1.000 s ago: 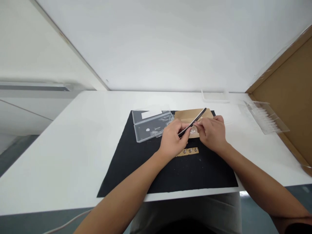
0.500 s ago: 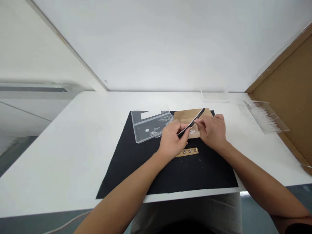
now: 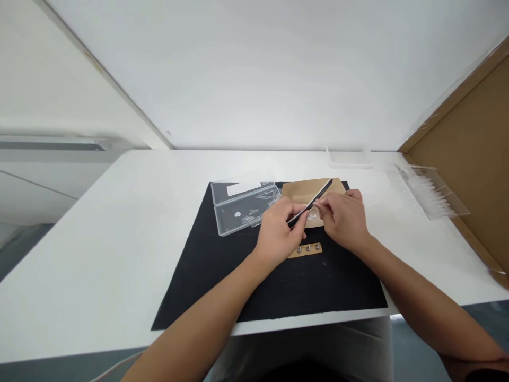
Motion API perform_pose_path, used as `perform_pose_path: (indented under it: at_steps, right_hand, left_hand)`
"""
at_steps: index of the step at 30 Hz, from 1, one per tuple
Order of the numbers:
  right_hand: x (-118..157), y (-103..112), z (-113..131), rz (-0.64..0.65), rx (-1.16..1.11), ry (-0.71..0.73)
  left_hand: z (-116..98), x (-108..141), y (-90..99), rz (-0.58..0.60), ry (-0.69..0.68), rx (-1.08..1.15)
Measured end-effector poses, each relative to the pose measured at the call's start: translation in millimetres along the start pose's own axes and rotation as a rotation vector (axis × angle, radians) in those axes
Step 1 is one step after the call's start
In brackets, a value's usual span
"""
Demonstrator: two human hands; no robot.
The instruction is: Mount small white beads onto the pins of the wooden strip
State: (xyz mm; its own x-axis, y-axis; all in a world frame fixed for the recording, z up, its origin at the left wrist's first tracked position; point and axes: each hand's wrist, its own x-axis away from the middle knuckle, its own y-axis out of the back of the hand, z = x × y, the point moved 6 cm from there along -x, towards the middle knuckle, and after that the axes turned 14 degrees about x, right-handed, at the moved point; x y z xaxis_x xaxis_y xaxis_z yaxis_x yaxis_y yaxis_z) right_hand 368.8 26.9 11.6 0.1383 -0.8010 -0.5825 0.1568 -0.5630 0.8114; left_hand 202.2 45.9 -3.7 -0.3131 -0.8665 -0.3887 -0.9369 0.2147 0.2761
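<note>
My left hand (image 3: 279, 227) is closed, gripping the lower end of a thin, flat black-and-white strip (image 3: 324, 189) between thumb and fingers. The strip slants up to the right, seen nearly edge-on. My right hand (image 3: 345, 216) is pinched against the strip's near side; whatever sits between its fingertips is too small to make out. Below the hands, a narrow cardboard strip (image 3: 306, 251) carries several small shiny metal pieces, its left end partly covered by my left hand. Behind the hands lies a brown card sheet (image 3: 303, 188) with small clear bits on it.
An open clear plastic case (image 3: 228, 220) with loose transparent pieces lies at the left of the black mat (image 3: 207, 286). At the right, a clear tray (image 3: 429, 191) of translucent pieces rests beside a cardboard box (image 3: 473, 122). A clear lid-like tray (image 3: 350, 159) stands near the wall.
The hands keep nearly the same hold on the strip, with only a slight shift of the right fingertips. The whole view has shifted slightly.
</note>
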Motion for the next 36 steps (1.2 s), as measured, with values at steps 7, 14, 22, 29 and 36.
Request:
perform_pose_path:
  at_steps: [7, 14, 22, 29, 36]
  right_hand:
    - [4, 14, 1, -0.175, -0.105, -0.039]
    - [11, 14, 0, -0.219, -0.098, -0.050]
    - [20, 22, 9, -0.304, -0.046, 0.092]
    - [21, 28, 13, -0.374, 0.004, 0.132]
    - [22, 31, 17, -0.352, -0.002, 0.145]
  left_hand:
    - [-13, -2, 9.0, -0.098, -0.174, -0.158]
    - [-1, -13, 25.3, -0.070, -0.083, -0.386]
    - [9, -20, 59.3, -0.153, 0.115, -0.711]
    - [15, -17, 64.3, -0.102, 0.214, -0.801]
    - [11, -14, 60.8, -0.158, 0.064, -0.858]
